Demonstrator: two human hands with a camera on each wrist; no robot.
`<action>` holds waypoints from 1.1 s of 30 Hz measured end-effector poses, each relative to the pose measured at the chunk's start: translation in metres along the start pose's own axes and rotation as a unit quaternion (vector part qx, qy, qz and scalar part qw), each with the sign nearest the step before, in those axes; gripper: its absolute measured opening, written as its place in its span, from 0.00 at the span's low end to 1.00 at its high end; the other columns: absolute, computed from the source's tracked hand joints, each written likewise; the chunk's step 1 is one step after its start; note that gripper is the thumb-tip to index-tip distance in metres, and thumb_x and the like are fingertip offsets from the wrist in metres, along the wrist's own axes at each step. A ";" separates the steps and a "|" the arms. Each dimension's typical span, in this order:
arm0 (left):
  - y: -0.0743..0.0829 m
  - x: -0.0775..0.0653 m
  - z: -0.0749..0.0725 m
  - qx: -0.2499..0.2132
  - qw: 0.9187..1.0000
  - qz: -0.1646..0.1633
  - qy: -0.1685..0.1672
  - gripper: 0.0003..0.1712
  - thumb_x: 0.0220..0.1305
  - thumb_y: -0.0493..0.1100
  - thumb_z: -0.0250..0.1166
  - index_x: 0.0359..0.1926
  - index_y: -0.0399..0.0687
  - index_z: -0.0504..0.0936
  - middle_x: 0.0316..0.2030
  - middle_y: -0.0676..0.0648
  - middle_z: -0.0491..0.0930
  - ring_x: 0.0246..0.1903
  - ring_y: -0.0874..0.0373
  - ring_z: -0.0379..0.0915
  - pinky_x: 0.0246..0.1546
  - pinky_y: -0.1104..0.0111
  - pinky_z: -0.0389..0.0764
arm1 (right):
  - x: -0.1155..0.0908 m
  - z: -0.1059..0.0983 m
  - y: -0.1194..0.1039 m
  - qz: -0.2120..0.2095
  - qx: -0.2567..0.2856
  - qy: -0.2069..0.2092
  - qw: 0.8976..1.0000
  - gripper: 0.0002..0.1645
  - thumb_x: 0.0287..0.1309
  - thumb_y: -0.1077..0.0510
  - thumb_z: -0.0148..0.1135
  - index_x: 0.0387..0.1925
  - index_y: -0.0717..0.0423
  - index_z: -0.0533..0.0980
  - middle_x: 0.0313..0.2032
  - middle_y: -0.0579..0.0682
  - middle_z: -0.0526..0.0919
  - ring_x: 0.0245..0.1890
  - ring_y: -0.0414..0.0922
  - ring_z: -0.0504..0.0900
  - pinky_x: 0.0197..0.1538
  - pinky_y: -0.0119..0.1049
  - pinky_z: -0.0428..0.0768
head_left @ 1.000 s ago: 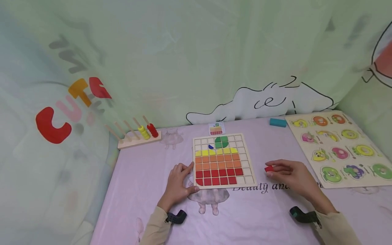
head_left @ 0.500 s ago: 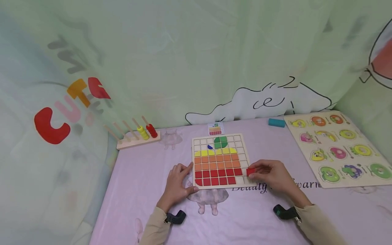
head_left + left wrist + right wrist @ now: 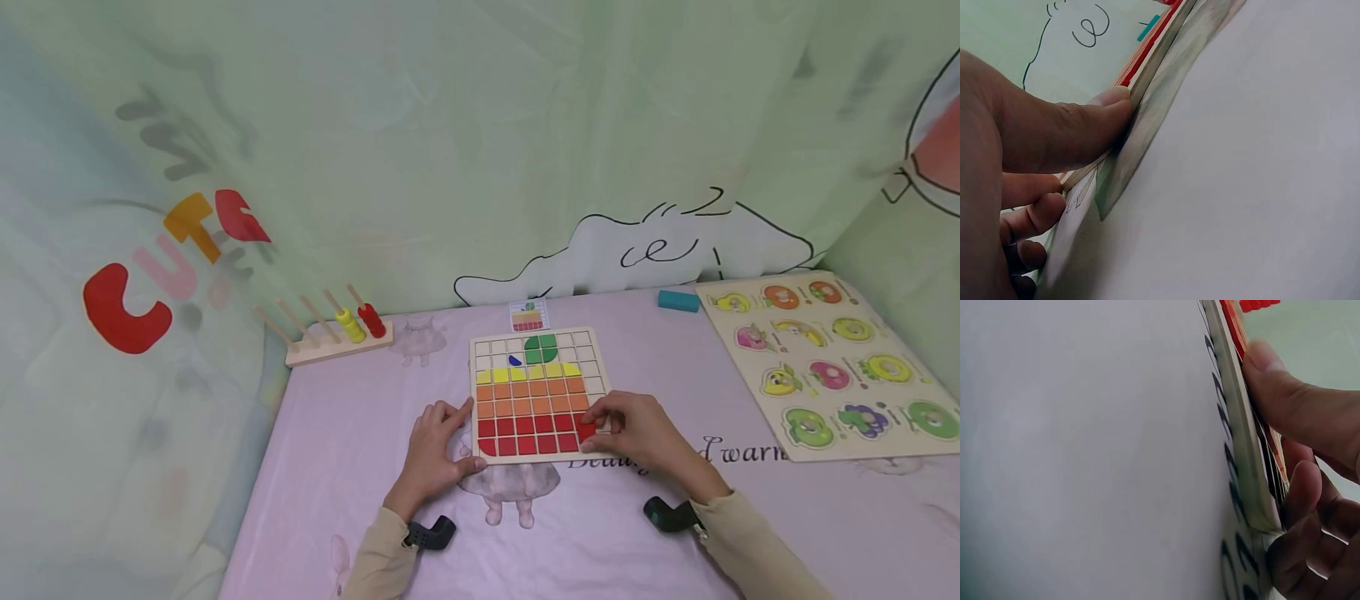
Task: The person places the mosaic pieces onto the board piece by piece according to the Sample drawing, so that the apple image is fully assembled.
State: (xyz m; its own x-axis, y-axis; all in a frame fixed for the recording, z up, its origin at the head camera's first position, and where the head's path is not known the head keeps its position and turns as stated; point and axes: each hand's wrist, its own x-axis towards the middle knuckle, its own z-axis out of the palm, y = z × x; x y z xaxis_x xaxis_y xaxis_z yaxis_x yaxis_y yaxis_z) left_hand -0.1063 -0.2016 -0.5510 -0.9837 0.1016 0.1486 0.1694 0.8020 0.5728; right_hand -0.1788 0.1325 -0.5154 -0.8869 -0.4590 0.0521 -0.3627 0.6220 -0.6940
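Observation:
A square wooden grid board (image 3: 600, 367) lies on the table, with rows of red, orange and yellow tiles, green tiles at the top and a small blue piece. My left hand (image 3: 433, 446) rests at its lower left corner, thumb on the front edge and index finger at the left edge. In the left wrist view the thumb (image 3: 1066, 131) presses along the board's edge. My right hand (image 3: 633, 429) pinches a red tile (image 3: 585, 427) between thumb and fingers over the right end of the red rows. That tile is hidden in the right wrist view, behind the thumb (image 3: 1291, 394).
A small pattern card (image 3: 529, 315) lies behind the board. Left of it stands a wooden peg rack (image 3: 341, 343) with yellow and red beads. At the right are a teal block (image 3: 678, 301) and a fruit puzzle board (image 3: 813, 350). A curtain (image 3: 450, 167) hangs behind.
My right hand has moved left with the red tile, from beside the board to over the end of the red rows. My left hand has stayed at the board's corner.

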 end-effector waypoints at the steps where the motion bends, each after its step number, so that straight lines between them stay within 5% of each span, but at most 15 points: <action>1: 0.000 0.000 0.000 0.001 1.000 0.000 0.000 0.54 0.45 0.56 0.78 0.76 0.51 0.74 0.45 0.50 0.73 0.45 0.58 0.63 0.47 0.63 0.65 | 0.000 0.000 -0.001 0.003 -0.003 -0.003 1.000 0.19 0.44 0.53 0.88 0.39 0.51 0.88 0.30 0.41 0.80 0.27 0.37 0.70 0.31 0.30 0.69; 26: 0.000 -0.002 0.001 0.003 1.000 -0.007 -0.008 0.54 0.46 0.59 0.77 0.77 0.52 0.73 0.44 0.51 0.72 0.44 0.59 0.62 0.46 0.64 0.63 | -0.002 -0.006 0.004 0.020 0.023 -0.037 0.999 0.06 0.56 0.58 0.80 0.35 0.46 0.89 0.31 0.39 0.85 0.31 0.38 0.73 0.35 0.31 0.72; 33: 0.000 0.000 0.001 0.005 1.000 -0.009 -0.004 0.55 0.46 0.58 0.77 0.77 0.54 0.72 0.44 0.51 0.72 0.44 0.59 0.61 0.46 0.64 0.63 | 0.000 -0.008 0.003 0.012 0.037 -0.040 0.998 0.08 0.55 0.57 0.81 0.37 0.50 0.89 0.28 0.41 0.81 0.28 0.38 0.73 0.32 0.30 0.72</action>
State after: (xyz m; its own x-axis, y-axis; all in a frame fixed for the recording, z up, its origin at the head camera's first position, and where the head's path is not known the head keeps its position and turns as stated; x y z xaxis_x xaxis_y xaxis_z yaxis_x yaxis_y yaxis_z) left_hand -0.1067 -0.2013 -0.5516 -0.9871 0.0907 0.1322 0.1504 0.8099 0.5670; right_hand -0.1818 0.1397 -0.5122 -0.8683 -0.4957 -0.0213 -0.3167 0.5868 -0.7452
